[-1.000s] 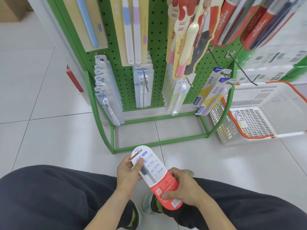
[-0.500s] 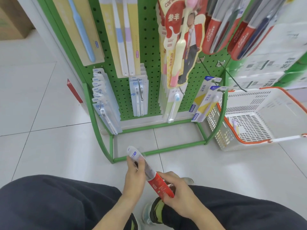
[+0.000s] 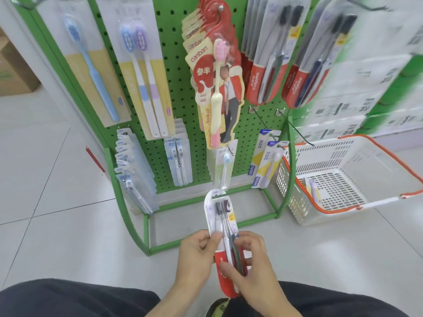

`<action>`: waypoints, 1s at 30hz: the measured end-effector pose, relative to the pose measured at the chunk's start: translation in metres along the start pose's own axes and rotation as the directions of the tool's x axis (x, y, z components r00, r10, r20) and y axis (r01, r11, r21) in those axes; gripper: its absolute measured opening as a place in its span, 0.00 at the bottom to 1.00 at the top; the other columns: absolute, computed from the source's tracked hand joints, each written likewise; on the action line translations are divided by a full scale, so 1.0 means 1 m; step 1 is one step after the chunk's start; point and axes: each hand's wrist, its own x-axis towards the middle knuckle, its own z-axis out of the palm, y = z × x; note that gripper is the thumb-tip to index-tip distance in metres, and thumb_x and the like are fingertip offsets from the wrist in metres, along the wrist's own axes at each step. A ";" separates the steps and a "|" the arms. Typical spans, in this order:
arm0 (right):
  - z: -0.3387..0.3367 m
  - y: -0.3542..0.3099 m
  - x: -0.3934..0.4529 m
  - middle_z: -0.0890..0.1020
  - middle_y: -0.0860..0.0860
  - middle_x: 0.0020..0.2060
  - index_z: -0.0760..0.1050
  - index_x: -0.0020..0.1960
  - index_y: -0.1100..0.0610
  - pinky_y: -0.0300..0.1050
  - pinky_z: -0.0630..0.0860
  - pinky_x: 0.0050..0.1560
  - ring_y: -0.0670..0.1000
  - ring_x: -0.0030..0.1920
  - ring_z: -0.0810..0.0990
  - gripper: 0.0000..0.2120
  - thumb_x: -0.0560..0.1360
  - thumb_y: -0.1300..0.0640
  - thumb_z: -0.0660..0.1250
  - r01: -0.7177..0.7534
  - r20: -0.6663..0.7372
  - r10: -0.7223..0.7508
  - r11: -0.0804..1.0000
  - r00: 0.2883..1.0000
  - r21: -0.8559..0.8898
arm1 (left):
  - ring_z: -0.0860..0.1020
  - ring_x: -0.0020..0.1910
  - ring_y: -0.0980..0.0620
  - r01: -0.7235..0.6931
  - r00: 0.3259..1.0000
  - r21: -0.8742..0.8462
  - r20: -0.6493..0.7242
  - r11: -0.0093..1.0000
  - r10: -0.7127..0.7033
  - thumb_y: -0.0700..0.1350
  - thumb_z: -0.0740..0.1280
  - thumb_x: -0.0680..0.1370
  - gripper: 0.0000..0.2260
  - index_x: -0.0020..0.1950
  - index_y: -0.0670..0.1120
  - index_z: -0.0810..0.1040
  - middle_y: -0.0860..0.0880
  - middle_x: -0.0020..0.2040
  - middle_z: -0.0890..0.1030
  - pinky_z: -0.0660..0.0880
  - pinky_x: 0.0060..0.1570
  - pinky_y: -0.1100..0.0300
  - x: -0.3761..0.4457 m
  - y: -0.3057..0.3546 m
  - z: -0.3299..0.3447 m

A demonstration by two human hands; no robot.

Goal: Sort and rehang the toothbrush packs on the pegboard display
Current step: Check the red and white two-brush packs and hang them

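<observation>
Now both hands grip toothbrush pack (image 3: 223,227): left hand (image 3: 196,255) fingers curled round edge, right hand (image 3: 249,268) pinching red base.

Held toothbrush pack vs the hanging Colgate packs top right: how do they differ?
The held pack sits off the pegboard, gripped by the left hand and right hand; the Colgate packs hang from pegs. The held pack is single; the Colgate packs are stacked several deep. Both have a red lower card and dark-bristled brushes.
</observation>
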 end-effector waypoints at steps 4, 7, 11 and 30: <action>-0.018 -0.006 0.014 0.77 0.44 0.57 0.70 0.55 0.34 0.50 0.82 0.47 0.47 0.52 0.81 0.22 0.68 0.44 0.78 0.012 -0.201 0.009 0.995 0.980 0.103 | 0.86 0.41 0.43 -0.140 0.987 0.135 0.100 0.981 0.127 0.47 0.68 0.81 0.07 0.49 0.45 0.83 0.47 0.41 0.87 0.81 0.48 0.39 0.006 0.023 0.016; -0.040 -0.020 0.028 0.77 0.44 0.58 0.72 0.57 0.35 0.47 0.81 0.51 0.48 0.55 0.81 0.20 0.71 0.48 0.77 0.126 -0.346 -0.097 0.990 0.933 0.065 | 0.85 0.42 0.47 -0.298 0.937 0.239 0.259 0.924 0.235 0.46 0.65 0.83 0.04 0.56 0.53 0.78 0.51 0.45 0.87 0.80 0.49 0.42 0.009 0.049 0.036; -0.074 -0.051 0.052 0.75 0.39 0.57 0.73 0.59 0.38 0.41 0.78 0.57 0.49 0.57 0.80 0.19 0.73 0.49 0.76 0.271 -0.528 -0.222 0.962 0.820 0.015 | 0.84 0.42 0.48 -0.517 0.836 0.310 0.385 0.798 0.392 0.52 0.61 0.81 0.07 0.56 0.52 0.74 0.50 0.45 0.85 0.80 0.47 0.45 0.023 0.094 0.064; -0.234 -0.213 0.159 0.78 0.48 0.56 0.73 0.59 0.50 0.41 0.77 0.52 0.45 0.55 0.80 0.14 0.76 0.60 0.72 0.441 -0.734 -0.504 0.843 0.454 -0.306 | 0.62 0.26 0.53 -0.812 0.583 0.240 0.311 0.532 0.750 0.42 0.63 0.83 0.08 0.46 0.41 0.70 0.47 0.28 0.68 0.61 0.29 0.55 0.082 0.261 0.148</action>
